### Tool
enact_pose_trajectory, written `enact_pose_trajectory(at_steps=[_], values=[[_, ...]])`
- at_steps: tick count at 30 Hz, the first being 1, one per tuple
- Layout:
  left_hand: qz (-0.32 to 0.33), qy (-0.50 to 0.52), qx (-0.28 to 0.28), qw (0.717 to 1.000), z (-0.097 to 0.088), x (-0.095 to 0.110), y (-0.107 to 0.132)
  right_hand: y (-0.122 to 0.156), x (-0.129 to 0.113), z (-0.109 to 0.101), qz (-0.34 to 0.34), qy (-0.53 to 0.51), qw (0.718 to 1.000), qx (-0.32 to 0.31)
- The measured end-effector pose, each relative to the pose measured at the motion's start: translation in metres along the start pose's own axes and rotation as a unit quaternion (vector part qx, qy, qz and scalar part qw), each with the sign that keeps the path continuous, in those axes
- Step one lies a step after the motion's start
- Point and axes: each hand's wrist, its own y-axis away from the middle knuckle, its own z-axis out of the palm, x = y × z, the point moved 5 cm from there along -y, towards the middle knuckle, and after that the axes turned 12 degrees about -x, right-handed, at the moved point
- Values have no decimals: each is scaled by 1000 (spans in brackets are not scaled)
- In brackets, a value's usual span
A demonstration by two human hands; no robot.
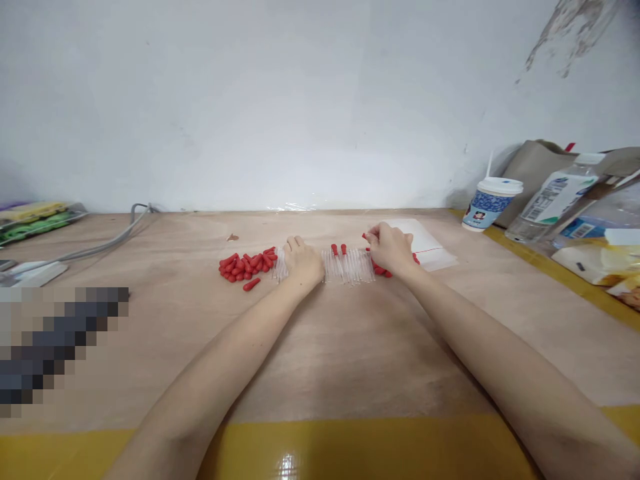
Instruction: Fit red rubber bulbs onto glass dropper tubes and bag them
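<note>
- Landmark: tube row [356,267], thin clear tubes laid side by side on the wooden table [345,353], ends pointing toward wall and person.
- Left hand [300,259]: palm down over left part of tube row, back of hand up, fingers toward wall; cannot tell if it grips any tube, underside hidden.
- Right hand [391,248]: just beyond right end of tube row, thumb and fingertips pinching a small red bulb [365,235], its tip poking out toward the left.
- Two capped bulbs [335,249], red, sit on far ends of tubes mid-row, between the hands.
- Left pile [245,267]: many red bulbs heaped against left end of tube row.
- Loose bulb [251,285]: red, apart from the rest, just in front of left pile, left of tube row.
- Right pile [383,272]: more red bulbs at right end of tube row, partly hidden under right hand.
- White sheet [420,235], maybe a bag, with a red line: right of tube row, behind right hand.
- Paper cup [487,205], blue, lid and straw; well right of tube row, near the wall.
- Plastic bottle [557,200]: tilted, farther right than cup.
- Gray cable [107,241]: well left of tube row.
- Yellow tape [300,447]: along near table edge, in front of tube row.
</note>
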Motion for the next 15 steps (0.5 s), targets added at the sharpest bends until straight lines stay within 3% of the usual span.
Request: enact_pose_trajectory(at_steps=[4, 9, 12, 15], values=[[44, 65, 11, 997, -6, -4, 9, 9, -14, 15, -131, -52, 989, 51], [185, 115, 27, 976, -14, -19, 39, 39, -29, 35, -282, -79, 955, 43], [242, 144, 14, 959, -8, -33, 54, 57, -32, 41, -334, -105, 936, 24], [279, 181, 44, 942, -4, -44, 62, 66, -31, 42, -352, -119, 928, 18]])
